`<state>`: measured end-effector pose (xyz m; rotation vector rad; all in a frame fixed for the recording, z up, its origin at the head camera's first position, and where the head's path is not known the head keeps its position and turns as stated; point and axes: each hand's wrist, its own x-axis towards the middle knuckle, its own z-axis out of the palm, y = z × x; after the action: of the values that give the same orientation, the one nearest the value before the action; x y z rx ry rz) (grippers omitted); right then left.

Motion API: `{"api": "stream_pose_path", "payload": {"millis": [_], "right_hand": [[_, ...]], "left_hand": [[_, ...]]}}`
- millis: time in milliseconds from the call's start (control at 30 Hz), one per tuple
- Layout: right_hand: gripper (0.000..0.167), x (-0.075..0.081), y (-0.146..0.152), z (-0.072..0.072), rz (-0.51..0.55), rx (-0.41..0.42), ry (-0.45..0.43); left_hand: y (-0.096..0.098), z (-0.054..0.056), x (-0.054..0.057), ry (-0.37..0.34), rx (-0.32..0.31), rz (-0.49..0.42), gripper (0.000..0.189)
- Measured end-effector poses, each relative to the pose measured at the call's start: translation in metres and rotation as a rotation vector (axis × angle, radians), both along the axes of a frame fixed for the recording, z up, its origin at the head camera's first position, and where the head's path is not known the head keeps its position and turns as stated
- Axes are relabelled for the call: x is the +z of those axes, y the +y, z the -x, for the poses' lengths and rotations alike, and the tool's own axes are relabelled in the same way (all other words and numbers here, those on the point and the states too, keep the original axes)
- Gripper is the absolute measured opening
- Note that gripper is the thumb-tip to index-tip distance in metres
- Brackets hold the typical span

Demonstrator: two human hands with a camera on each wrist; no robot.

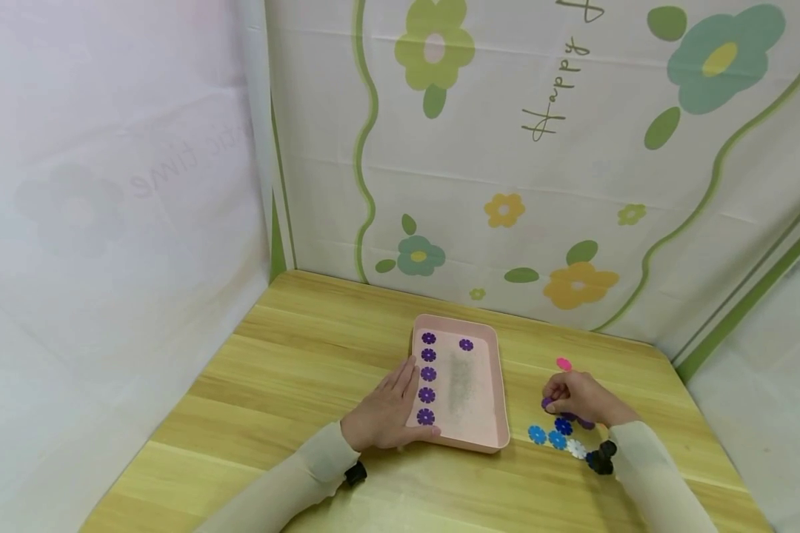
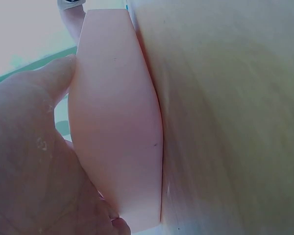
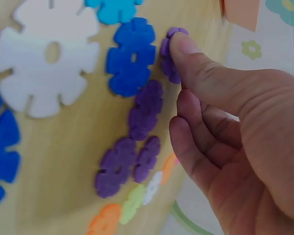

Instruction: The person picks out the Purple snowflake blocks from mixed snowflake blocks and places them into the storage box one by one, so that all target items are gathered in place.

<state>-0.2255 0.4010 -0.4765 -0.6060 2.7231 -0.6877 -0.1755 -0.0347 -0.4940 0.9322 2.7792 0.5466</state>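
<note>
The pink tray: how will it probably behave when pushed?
The pink tray would probably slide rather than tip, being low and broad. Its thin, upright walls suggest stiffness. Purple discs inside look loose, so they might shift.

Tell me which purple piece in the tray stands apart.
The lone purple piece at the far end of the tray, toward the right; the other five line up along its left side.

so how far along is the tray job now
Looks done: six purple discs show in the tray, five in a left column, one at the far right. In hand: the right hand pinches another purple disc; the left hand touches the tray. Left, probably: three purple discs on the table, perhaps for the right column, bare below its one disc.
</note>
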Motion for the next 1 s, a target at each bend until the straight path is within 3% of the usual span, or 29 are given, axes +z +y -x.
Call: {"api": "stream_pose_path", "payload": {"millis": [100, 267, 633, 800, 1000], "right_hand": [[0.003, 0.005, 0.002, 0.003, -0.004, 0.041, -0.022], [0.010, 0.022, -0.004, 0.011, -0.031, 0.055, -0.059], [0.014, 0.064, -0.055, 0.040, -0.104, 0.079, -0.015], [0.016, 0.072, -0.087, 0.053, -0.159, 0.094, -0.001], [0.015, 0.068, -0.120, 0.067, -0.193, 0.096, 0.008]], "left_hand": [[0.000, -0.001, 0.000, 0.003, -0.005, 0.001, 0.113], [0.000, 0.000, -0.001, 0.001, -0.001, -0.011, 0.114], [0.001, 0.000, 0.001, -0.003, 0.012, 0.001, 0.114], [0.000, 0.000, 0.001, -0.007, 0.022, 0.010, 0.114], [0.001, 0.000, 0.001, -0.016, 0.019, 0.011, 0.114]]}}
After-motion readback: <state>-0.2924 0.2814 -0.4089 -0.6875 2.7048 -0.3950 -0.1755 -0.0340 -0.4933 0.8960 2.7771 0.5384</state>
